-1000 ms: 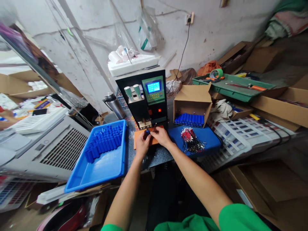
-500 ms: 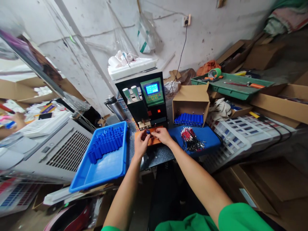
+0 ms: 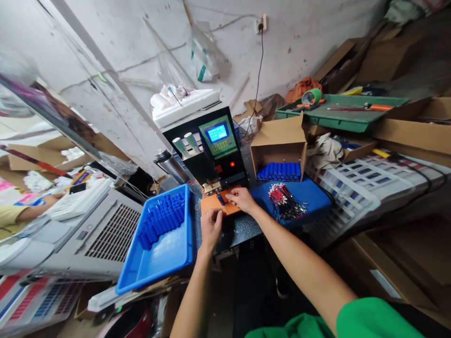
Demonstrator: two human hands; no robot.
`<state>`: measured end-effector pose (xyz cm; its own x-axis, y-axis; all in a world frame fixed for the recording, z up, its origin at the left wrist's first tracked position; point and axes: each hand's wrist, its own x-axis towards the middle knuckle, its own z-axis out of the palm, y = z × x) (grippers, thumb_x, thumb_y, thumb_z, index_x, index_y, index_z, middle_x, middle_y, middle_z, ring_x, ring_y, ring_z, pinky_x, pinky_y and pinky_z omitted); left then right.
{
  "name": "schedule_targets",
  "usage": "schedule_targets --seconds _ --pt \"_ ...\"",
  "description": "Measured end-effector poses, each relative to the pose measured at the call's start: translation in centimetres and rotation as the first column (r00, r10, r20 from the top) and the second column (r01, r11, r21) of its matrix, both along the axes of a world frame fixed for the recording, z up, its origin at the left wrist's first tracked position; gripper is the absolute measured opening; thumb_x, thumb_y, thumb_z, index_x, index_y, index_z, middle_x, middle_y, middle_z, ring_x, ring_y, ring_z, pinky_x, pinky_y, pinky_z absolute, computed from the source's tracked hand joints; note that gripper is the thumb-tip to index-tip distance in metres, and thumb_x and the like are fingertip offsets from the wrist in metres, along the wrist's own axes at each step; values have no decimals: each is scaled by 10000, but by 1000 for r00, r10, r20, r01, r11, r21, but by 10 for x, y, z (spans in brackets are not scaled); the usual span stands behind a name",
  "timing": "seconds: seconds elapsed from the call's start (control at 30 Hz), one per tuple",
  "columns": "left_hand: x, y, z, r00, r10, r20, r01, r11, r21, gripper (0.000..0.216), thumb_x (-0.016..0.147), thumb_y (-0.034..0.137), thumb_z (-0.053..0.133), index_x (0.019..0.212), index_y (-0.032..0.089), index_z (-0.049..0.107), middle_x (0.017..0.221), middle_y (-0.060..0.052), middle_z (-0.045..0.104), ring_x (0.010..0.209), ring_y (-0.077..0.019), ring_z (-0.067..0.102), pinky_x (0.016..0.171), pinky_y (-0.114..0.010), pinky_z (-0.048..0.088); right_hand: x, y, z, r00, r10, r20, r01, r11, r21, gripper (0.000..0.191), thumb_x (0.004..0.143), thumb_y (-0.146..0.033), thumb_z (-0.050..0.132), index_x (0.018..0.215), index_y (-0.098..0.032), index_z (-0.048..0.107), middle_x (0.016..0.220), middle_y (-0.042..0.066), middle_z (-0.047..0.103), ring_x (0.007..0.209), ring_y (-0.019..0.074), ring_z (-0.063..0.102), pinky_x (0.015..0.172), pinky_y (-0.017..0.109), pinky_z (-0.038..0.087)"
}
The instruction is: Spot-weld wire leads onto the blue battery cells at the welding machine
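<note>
A blue cylindrical battery cell (image 3: 220, 199) lies on the orange board (image 3: 210, 204) in front of a black spot welder (image 3: 230, 141) with a lit screen. Close to its right side, my right hand (image 3: 243, 200) is closed in a pinch; whatever its fingertips hold is too small to make out. My left hand (image 3: 211, 228) rests at the near edge of the board, apart from the cell, with fingers curled and thumb in; what is inside is hidden. Right of my hands, red and black wire leads (image 3: 287, 202) lie in a bundle on a blue pad (image 3: 319, 199).
To the left, a blue tray (image 3: 155, 277) holds rows of blue cells. A cardboard box (image 3: 278, 134) with more cells stands behind the leads. Farther right is a green tray (image 3: 355, 119) with tools. Another person's arm (image 3: 30, 212) shows at far left beside a grey appliance (image 3: 109, 230).
My left hand has drawn back from the cell toward me, leaving the cell in view on the board. My right hand stays beside it. The camera view has shifted and tilted slightly.
</note>
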<state>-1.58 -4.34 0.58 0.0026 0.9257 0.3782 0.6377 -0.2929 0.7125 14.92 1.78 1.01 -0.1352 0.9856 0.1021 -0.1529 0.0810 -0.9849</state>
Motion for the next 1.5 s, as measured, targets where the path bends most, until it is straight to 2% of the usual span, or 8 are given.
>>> schedule_targets --seconds 0.27,0.53,0.63,0.73,1.0,1.17,1.27,1.5 --pt "16 12 10 969 -17 246 44 994 -104 270 890 416 546 841 166 638 764 -43 685 698 -169 636 670 -295 518 -2 1 -6 992 95 87 -105 987 123 187 703 -331 692 704 -149 649 687 16 657 650 140 569 612 244 426" --pt "15 9 8 987 12 158 -13 1000 5 194 890 358 540 880 180 617 829 -43 641 788 -173 622 755 -309 520 1 0 -1 995 95 29 -97 991 87 167 682 -300 676 628 -149 629 602 -8 617 575 113 532 565 226 396" --pt "9 7 6 1000 -11 22 8 989 145 178 861 284 559 983 192 650 1072 -94 630 1079 -228 594 966 -389 478 5 0 4 995 86 -53 -86 996 -1 218 680 -351 659 600 -158 597 486 -45 520 442 79 416 451 208 290" --pt "6 13 5 990 -115 -81 124 985 119 330 836 231 573 1158 207 641 1278 -121 574 1216 -256 540 1042 -439 436 9 -1 9 985 87 -149 -99 992 -74 214 656 -363 653 616 -160 597 458 -54 497 397 66 373 408 204 234" --pt "10 22 -2 989 -123 88 125 992 -24 458 819 322 635 1261 210 598 1017 -92 678 914 -221 656 829 -372 543 10 -1 11 977 44 -210 -71 990 -119 246 640 -390 675 598 -173 567 446 -64 469 390 56 352 394 197 235" --pt "12 20 10 963 -28 269 61 992 -113 388 870 427 585 1180 196 615 821 -42 677 684 -168 634 642 -297 521 8 3 5 986 13 -163 -29 995 -95 263 658 -407 665 588 -179 557 450 -60 461 411 66 364 413 201 255" --pt "10 27 19 968 0 249 28 993 -111 317 840 436 623 1015 176 673 638 8 604 562 -136 551 566 -260 453 6 5 3 989 2 -148 -16 996 -92 251 664 -401 654 595 -181 558 445 -62 455 414 70 368 423 203 263" --pt "10 41 19 980 -45 193 68 991 -116 261 795 404 666 840 147 689 676 3 609 601 -130 524 581 -251 413 4 4 5 992 -7 -125 -2 997 -72 193 681 -338 626 603 -172 564 438 -61 453 402 71 357 420 215 256"
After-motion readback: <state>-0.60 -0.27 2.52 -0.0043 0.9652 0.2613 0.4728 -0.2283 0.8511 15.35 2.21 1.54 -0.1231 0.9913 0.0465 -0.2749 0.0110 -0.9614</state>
